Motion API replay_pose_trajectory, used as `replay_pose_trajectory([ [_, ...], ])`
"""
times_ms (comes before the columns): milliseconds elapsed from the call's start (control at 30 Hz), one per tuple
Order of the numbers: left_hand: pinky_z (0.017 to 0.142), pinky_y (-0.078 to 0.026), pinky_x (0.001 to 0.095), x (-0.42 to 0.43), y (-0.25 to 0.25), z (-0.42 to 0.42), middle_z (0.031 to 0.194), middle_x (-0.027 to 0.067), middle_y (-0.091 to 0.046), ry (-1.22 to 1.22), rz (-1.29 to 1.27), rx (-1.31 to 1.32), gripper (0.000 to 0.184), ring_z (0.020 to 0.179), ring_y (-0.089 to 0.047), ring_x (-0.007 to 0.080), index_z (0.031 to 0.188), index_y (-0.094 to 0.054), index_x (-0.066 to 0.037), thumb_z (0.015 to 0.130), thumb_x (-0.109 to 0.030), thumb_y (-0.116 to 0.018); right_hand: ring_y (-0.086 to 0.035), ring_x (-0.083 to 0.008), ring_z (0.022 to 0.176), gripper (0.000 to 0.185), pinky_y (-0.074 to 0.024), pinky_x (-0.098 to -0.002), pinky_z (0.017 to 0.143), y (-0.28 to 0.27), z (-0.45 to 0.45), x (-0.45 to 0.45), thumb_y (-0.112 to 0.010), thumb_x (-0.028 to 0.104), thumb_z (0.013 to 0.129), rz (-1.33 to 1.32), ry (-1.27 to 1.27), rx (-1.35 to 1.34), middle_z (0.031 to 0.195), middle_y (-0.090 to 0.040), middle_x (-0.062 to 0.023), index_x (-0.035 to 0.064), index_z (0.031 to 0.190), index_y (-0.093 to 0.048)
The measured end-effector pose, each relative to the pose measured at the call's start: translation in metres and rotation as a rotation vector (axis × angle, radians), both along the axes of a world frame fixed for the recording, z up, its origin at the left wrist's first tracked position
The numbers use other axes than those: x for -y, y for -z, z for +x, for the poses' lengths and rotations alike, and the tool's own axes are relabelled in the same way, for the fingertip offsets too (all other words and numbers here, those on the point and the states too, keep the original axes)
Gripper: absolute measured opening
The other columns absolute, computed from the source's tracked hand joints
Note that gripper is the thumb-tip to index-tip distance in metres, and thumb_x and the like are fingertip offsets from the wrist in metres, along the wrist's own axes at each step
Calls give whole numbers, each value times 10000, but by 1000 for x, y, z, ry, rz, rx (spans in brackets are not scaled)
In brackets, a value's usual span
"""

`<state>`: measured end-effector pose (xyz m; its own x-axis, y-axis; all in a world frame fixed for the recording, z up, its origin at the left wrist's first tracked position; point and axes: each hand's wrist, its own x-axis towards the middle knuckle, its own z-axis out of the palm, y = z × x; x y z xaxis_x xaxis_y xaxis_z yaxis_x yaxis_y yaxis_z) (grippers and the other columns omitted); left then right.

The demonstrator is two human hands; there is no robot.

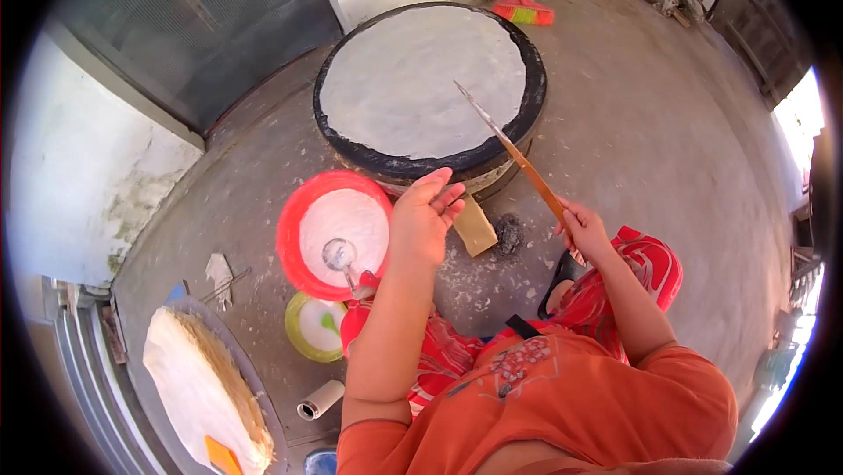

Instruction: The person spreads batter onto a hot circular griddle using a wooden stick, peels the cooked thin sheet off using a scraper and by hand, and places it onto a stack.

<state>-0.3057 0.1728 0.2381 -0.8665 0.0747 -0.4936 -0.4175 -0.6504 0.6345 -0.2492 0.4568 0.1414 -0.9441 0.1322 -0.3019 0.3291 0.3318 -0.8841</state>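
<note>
My right hand (584, 231) grips the brown handle of a long, thin wooden spatula (529, 169). Its pale, pointed blade reaches up over the near right side of a big round griddle (518, 137). A thin white sheet of batter (413, 80) covers the griddle almost to its black rim. My left hand (426, 216) hangs in front of the griddle's near edge, fingers apart, holding nothing. To its left stands a red basin (291, 233) of white batter with a metal ladle (339, 255) in it.
A yellow-green bowl (300, 334) with a green spoon sits below the basin. At lower left lies a thick stack of thin white sheets (198, 378) with an orange scraper (221, 456). A cup-like cylinder (321, 399) lies nearby. A broom (523, 11) rests behind the griddle.
</note>
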Motion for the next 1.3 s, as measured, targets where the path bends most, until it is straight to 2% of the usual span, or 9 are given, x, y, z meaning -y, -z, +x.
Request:
replay_pose_trajectory([
  [33,762,-454,337,-1,1,1,1012,74,-567,16,8,-1,219,912,-555,226,1022,-543,-14,827,-112,-518,-487,-44,525,367,-398,-187,474,-16,1,14,-427,138,904,-212,20,113,673,-561,2,104,1269,-452],
  [167,758,-458,336,-5,1,2,1027,78,-566,31,7,12,215,906,-559,225,1021,-548,-16,829,-104,-507,-495,-64,532,438,-404,-191,452,-15,-23,35,-418,119,903,-219,-82,146,767,-579,-27,137,1335,-352],
  [233,752,-461,334,-6,3,1,1033,84,-561,32,10,14,226,902,-560,223,1032,-544,-10,828,-97,-501,-469,-51,522,470,-370,-188,404,-29,-37,58,-407,110,904,-412,-135,-72,872,-565,-30,161,1359,-301],
  [533,748,-460,324,1,-3,-2,1048,83,-554,34,5,14,227,896,-561,212,1042,-528,-7,835,-97,-499,-397,-44,472,451,-298,-177,365,-25,-113,85,-376,138,917,-415,-23,72,850,-555,-16,164,1360,-295],
  [967,735,-463,299,2,-1,-4,1052,75,-555,36,1,10,235,899,-566,193,1061,-524,-1,861,-118,-482,-391,-71,463,420,-328,-200,366,9,-194,133,-334,179,924,-312,-74,100,817,-542,-29,173,1344,-338],
  [1067,736,-464,301,0,-4,-4,1051,78,-557,33,1,9,234,898,-568,191,1061,-523,2,863,-114,-481,-511,-131,532,419,-419,-256,433,16,-222,141,-341,173,913,-113,-143,98,822,-560,-66,185,1331,-370],
  [1167,738,-464,304,-2,-3,-4,1044,78,-557,37,17,13,232,895,-568,190,1060,-524,3,865,-116,-483,-547,-146,565,417,-432,-281,459,36,-245,147,-379,167,889,462,-325,-135,792,-561,-82,173,1305,-406],
  [1233,743,-463,305,-2,-1,-5,1042,77,-555,37,19,15,233,900,-566,190,1062,-522,3,866,-116,-483,-617,-229,662,384,-474,-356,545,37,-246,152,-393,140,861,1086,-415,-329,722,-591,-135,131,1235,-478],
  [1300,747,-461,306,-2,-2,-6,1041,76,-553,41,23,16,234,905,-564,190,1064,-521,3,866,-117,-484,-618,-261,696,347,-478,-377,580,22,-247,143,-405,140,852,1154,-336,-331,707,-596,-157,117,1178,-521],
])
